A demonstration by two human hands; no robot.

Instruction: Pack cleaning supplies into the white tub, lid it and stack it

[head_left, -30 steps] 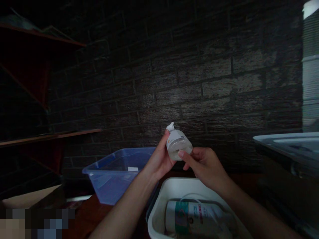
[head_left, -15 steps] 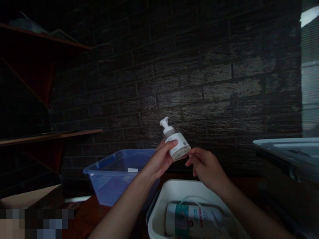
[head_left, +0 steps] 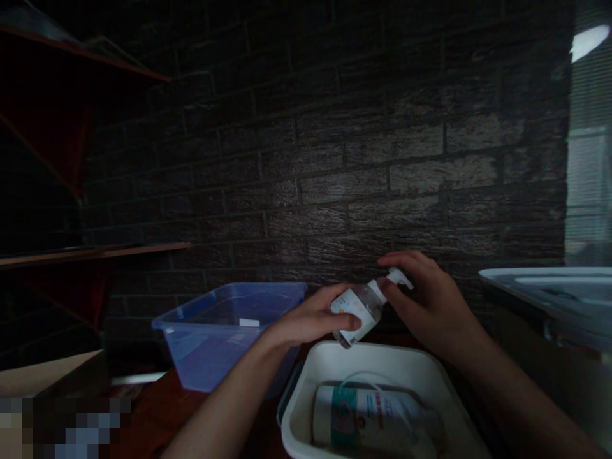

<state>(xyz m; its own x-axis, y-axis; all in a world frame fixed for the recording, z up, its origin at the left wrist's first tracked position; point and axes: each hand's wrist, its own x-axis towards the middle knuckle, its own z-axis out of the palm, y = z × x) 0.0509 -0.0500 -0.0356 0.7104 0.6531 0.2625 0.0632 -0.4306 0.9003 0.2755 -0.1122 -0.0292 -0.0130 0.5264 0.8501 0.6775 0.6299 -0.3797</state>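
Note:
A small clear pump bottle (head_left: 359, 310) with a white pump head is held in the air above a white bin (head_left: 425, 375), tilted with its pump pointing up and right. My left hand (head_left: 306, 319) is wrapped round the bottle's body. My right hand (head_left: 427, 299) is curled round the pump head, with fingers over its nozzle. A large white bottle with a green and red label (head_left: 368, 414) lies on its side inside the white bin.
A translucent blue tub (head_left: 215, 341) stands left of the white bin on a dark reddish surface. Behind is a dark brick wall (head_left: 335, 159). Wooden shelves (head_left: 90, 254) are at left. A pale lid or tray (head_left: 549, 284) sits at right.
The bottle went from pump up-left to tilted with pump up-right and came lower. My right hand moved from the bottle's base to the pump head. The view shifted slightly.

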